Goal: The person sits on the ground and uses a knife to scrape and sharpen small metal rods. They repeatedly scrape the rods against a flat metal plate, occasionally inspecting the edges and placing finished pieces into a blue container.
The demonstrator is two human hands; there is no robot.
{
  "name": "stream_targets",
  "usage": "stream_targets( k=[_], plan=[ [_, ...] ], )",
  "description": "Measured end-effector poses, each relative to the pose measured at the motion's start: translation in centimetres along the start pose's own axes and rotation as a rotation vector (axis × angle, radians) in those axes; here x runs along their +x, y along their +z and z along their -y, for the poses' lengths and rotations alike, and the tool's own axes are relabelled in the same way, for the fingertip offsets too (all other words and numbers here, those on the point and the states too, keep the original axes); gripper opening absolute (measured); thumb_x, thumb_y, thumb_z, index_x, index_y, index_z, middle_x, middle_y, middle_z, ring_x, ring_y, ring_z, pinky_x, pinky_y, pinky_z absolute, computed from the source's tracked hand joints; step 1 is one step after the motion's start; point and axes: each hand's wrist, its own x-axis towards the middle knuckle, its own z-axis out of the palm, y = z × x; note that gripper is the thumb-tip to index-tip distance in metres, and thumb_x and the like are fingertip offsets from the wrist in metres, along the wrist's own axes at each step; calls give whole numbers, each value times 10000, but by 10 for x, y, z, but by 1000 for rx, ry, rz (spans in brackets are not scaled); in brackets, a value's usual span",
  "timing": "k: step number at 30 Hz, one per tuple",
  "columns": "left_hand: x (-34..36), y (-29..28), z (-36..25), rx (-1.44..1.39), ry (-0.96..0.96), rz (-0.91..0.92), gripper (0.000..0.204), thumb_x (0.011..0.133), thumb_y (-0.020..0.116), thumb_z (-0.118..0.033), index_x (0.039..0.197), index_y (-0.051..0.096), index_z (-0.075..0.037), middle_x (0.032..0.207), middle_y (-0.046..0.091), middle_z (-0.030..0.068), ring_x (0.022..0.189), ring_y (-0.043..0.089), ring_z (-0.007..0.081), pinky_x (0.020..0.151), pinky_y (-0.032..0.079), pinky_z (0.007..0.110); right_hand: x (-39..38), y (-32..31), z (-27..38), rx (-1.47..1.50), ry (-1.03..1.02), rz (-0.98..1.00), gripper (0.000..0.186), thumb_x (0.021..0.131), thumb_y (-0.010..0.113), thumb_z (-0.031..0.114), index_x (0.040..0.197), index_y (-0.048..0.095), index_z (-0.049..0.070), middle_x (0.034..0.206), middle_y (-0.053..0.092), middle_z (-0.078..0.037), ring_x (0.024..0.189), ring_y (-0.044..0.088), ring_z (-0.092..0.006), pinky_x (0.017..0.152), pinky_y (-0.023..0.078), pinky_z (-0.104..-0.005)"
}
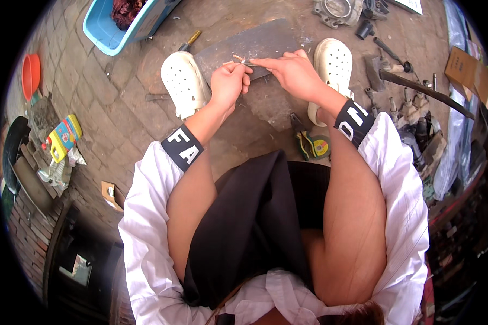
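My left hand [229, 85] is closed, thumb and index finger pinched at a small, thin, copper-coloured piece [238, 58] above a grey metal plate [244, 38]. My right hand [290, 73] reaches to the same piece, index finger extended and the others curled; what they grip is hidden. The plate lies on the ground between two white clogs [180, 81]. Behind the left clog is a yellow-handled tool [190, 41]. Green-and-yellow pliers or a similar tool [312, 145] lie between my legs.
A blue tub [104, 30] stands at back left, near a red basin [30, 76] and a yellow jug [63, 140]. On the right are metal parts [331, 11], a long-handled hammer-like tool [417, 89] and a cardboard box [463, 73]. A small carton [111, 195] lies lower left.
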Motion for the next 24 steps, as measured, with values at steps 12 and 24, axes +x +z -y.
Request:
stream_targets(
  k=[12,24],
  plan=[
    [3,1,0,-10,-13,-13,181,912,471,-98,865,594,26,602,539,27,474,464,112,465,355,247,-1,2,-3,-13,-40,-46,386,884,545,110,1227,623,268,670,611,-41,707,545,-218,801,351,-343],
    [1,-1,-1,23,-6,8,188,915,464,-101,868,596,25,607,542,28,484,472,111,470,356,246,0,3,0,-48,-24,-46,413,869,536,91,1226,625,278,672,600,-46,722,551,-228,812,350,-346]
  ],
)
